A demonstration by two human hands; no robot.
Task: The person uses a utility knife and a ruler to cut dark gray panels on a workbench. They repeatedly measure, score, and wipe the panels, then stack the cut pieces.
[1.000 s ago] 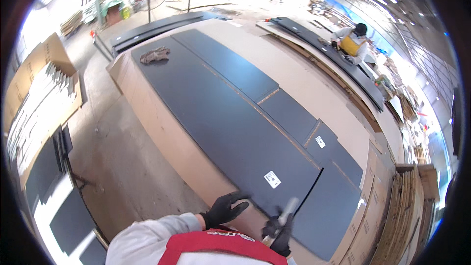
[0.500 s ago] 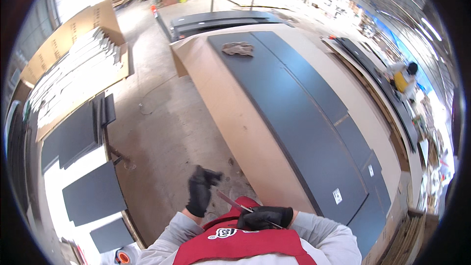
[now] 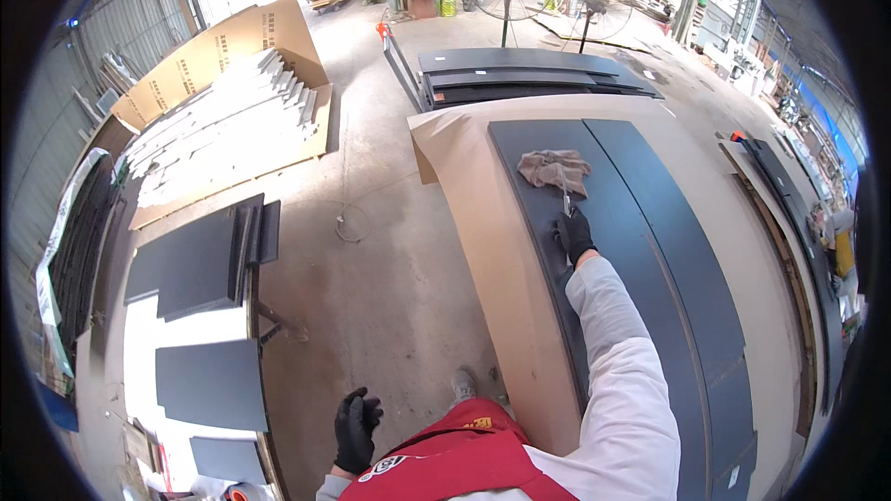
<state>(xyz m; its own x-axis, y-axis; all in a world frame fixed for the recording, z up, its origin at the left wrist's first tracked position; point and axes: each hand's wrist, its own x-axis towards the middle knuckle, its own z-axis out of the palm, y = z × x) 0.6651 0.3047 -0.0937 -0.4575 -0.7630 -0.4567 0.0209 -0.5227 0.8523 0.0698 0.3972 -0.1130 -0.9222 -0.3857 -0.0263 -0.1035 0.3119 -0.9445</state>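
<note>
My right hand (image 3: 575, 234), in a black glove, reaches forward over a dark grey panel (image 3: 620, 246). Its fingers are closed around a slim metal blade-like tool (image 3: 567, 202); the exact kind does not show. The tool's far end meets the near edge of a crumpled greyish-brown rag (image 3: 555, 170) lying on the panel. Low on the left, my left hand (image 3: 355, 431), also black-gloved, hangs beside the red apron (image 3: 455, 468). Its fingers are loosely bent and apart, holding nothing.
Brown cardboard (image 3: 497, 301) lies under the panels. More dark boards (image 3: 209, 255) rest on a white-topped table at left. Pale strips (image 3: 223, 134) fill a large carton behind. Another dark stack (image 3: 529, 65) stands ahead. At far right, a person (image 3: 843, 250) is beside another stack.
My right hand has gone from close to my apron out to the rag, carrying the tool. My left hand has dropped lower. The view has swung to the right.
</note>
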